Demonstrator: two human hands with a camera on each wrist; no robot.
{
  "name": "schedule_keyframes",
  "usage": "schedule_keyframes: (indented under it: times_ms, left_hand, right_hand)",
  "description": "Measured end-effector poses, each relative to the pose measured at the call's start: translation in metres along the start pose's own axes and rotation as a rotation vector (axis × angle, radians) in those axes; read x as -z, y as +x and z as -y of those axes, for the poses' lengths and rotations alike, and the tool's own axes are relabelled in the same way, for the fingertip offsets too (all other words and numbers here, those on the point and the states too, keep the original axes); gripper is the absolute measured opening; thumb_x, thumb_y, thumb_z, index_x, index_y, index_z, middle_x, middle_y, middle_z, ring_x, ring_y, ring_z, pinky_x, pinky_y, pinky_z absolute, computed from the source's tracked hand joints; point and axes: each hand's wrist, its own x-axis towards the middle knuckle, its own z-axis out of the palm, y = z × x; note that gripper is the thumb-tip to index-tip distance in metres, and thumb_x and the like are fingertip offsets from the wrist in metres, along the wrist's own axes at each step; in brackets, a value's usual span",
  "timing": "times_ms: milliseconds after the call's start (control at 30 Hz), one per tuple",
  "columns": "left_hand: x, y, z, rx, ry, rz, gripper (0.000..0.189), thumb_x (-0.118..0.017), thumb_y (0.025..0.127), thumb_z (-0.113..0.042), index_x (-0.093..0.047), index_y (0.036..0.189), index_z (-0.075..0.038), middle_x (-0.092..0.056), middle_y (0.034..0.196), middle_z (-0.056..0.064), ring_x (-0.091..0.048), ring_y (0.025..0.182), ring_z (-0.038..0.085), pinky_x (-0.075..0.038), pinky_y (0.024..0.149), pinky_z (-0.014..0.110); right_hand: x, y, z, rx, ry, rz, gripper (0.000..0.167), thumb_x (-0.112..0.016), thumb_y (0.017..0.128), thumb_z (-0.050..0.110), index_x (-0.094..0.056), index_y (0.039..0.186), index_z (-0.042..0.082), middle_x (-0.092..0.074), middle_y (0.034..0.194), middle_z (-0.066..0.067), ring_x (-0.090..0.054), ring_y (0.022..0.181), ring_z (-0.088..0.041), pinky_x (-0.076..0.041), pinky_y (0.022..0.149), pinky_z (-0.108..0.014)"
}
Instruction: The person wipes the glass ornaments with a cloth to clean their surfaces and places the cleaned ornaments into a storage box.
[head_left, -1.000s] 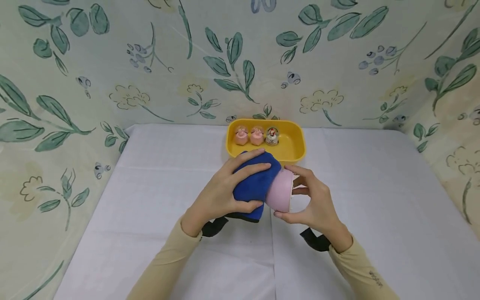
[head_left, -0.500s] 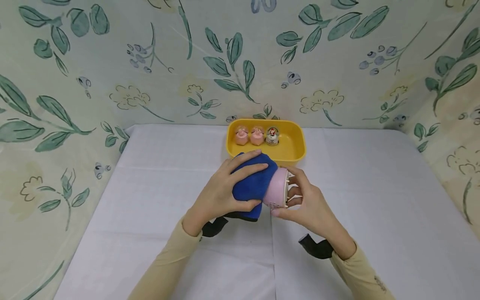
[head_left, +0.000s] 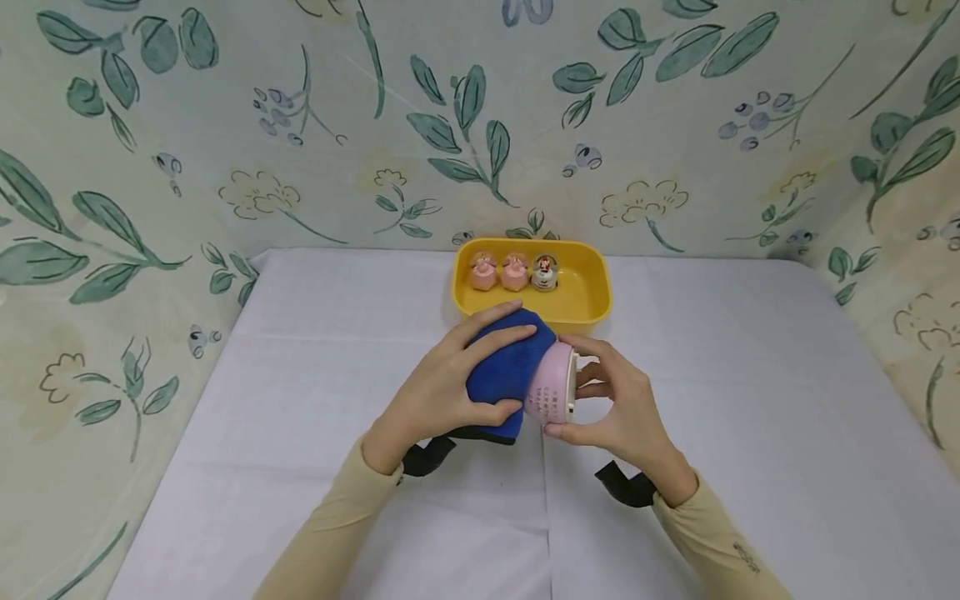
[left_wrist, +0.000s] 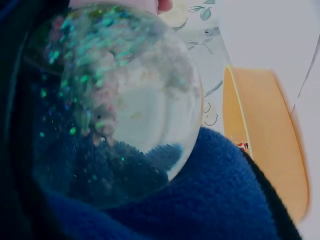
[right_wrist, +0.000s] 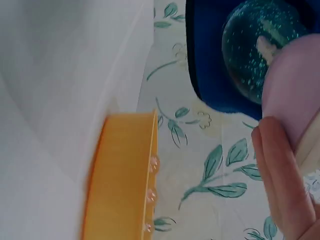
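A snow globe with a pink base (head_left: 550, 385) is held sideways between both hands, above the table. Its clear dome (left_wrist: 150, 100), full of green glitter around a small figure, shows in the left wrist view. A blue cloth (head_left: 510, 367) with a black edge wraps the dome. My left hand (head_left: 453, 379) grips the cloth around the dome, fingers over the top and thumb below. My right hand (head_left: 618, 400) pinches the base by its rim, thumb underneath and fingers above. Cream parts show on the underside of the base, facing the right palm.
Just beyond the hands stands a yellow tray (head_left: 592, 292). Lined up in its left part are two pink mini globes (head_left: 514, 272) and a white one (head_left: 544, 272) with a red-and-white figure. A white cloth covers the table (head_left: 750, 400); floral fabric (head_left: 300, 125) hangs behind.
The right hand has turned the pink base, so rows of small dark markings on its side now face up. The left hand stays nearly in place with the cloth.
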Motion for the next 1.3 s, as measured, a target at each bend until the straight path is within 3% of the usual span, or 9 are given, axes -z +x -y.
schedule_keyframes:
  times_ms: [133,300,400,567,767,900,1033,1167,1300]
  left_hand:
    - [-0.003,0.001,-0.003,-0.005,0.086,-0.01,0.068,-0.074,0.079,-0.038,-0.048,0.14,-0.023,-0.025,0.154,-0.005,-0.036,0.131,0.026,-0.045,0.096,0.044]
    - [-0.004,0.0,-0.001,0.02,0.071,-0.008,0.067,-0.074,0.078,-0.038,-0.049,0.139,-0.024,-0.026,0.154,-0.005,-0.037,0.131,0.026,-0.045,0.096,0.044]
    - [-0.002,0.0,0.002,0.036,-0.012,-0.018,0.068,-0.076,0.076,-0.035,-0.051,0.138,-0.023,-0.027,0.153,-0.006,-0.035,0.132,0.023,-0.043,0.097,0.046]
    - [0.003,0.002,0.005,0.024,-0.13,-0.007,0.069,-0.079,0.076,-0.031,-0.05,0.138,-0.022,-0.028,0.152,-0.006,-0.037,0.129,0.022,-0.046,0.093,0.045]
    - [0.002,0.004,0.003,0.003,-0.142,-0.001,0.07,-0.077,0.077,-0.031,-0.048,0.139,-0.021,-0.027,0.153,-0.005,-0.039,0.128,0.023,-0.046,0.094,0.045]
    - [-0.001,0.007,-0.001,-0.012,-0.051,-0.051,0.07,-0.077,0.076,-0.034,-0.048,0.139,-0.021,-0.025,0.154,-0.004,-0.036,0.131,0.022,-0.045,0.095,0.044]
    - [-0.006,0.009,-0.005,-0.009,0.077,-0.102,0.07,-0.077,0.076,-0.036,-0.049,0.138,-0.023,-0.023,0.155,-0.002,-0.038,0.128,0.027,-0.047,0.093,0.044]
    - [-0.01,0.007,-0.004,-0.001,0.13,-0.122,0.07,-0.077,0.075,-0.037,-0.05,0.138,-0.024,-0.024,0.154,-0.002,-0.041,0.126,0.03,-0.048,0.092,0.044]
    - [-0.008,0.004,0.002,0.0,0.073,-0.126,0.07,-0.08,0.074,-0.035,-0.051,0.137,-0.022,-0.026,0.154,-0.001,-0.036,0.131,0.026,-0.044,0.097,0.045]
  right_hand:
    - [-0.007,0.0,0.004,-0.292,0.186,-0.035,0.075,-0.08,0.07,-0.001,-0.044,0.135,0.002,-0.053,0.107,-0.018,-0.061,0.064,-0.016,-0.055,0.06,-0.026]
    - [-0.006,0.002,0.012,-0.539,0.223,0.02,0.064,-0.072,0.083,0.01,-0.04,0.139,0.006,-0.051,0.11,-0.023,-0.063,0.066,-0.017,-0.054,0.06,-0.028]
    - [-0.002,0.002,0.014,-0.486,0.161,0.113,0.079,-0.078,0.079,0.011,-0.034,0.144,0.011,-0.049,0.115,-0.021,-0.062,0.071,-0.02,-0.056,0.064,-0.03]
    - [0.009,0.005,0.012,-0.164,-0.045,0.209,0.105,-0.091,0.064,0.018,-0.028,0.148,0.012,-0.048,0.125,-0.013,-0.059,0.091,-0.018,-0.055,0.071,-0.029]
    - [0.01,0.009,0.003,0.113,-0.125,0.085,0.095,-0.084,0.065,0.046,-0.041,0.139,0.004,-0.05,0.13,-0.012,-0.057,0.088,-0.017,-0.056,0.069,-0.029]
    - [0.001,0.005,-0.001,0.026,-0.014,-0.021,0.089,-0.09,0.063,0.028,-0.045,0.135,0.001,-0.055,0.122,-0.015,-0.06,0.072,-0.016,-0.056,0.063,-0.026]
    - [-0.007,0.003,0.001,-0.248,0.145,-0.074,0.074,-0.082,0.069,0.0,-0.045,0.134,0.002,-0.055,0.113,-0.018,-0.062,0.065,-0.017,-0.055,0.06,-0.026]
    - [-0.008,0.003,0.006,-0.485,0.196,-0.057,0.062,-0.074,0.08,0.008,-0.044,0.135,0.006,-0.054,0.11,-0.02,-0.063,0.064,-0.018,-0.053,0.059,-0.026]
    - [-0.004,0.004,0.009,-0.436,0.124,0.064,0.081,-0.08,0.076,0.009,-0.034,0.143,0.012,-0.05,0.118,-0.019,-0.063,0.071,-0.02,-0.055,0.065,-0.028]
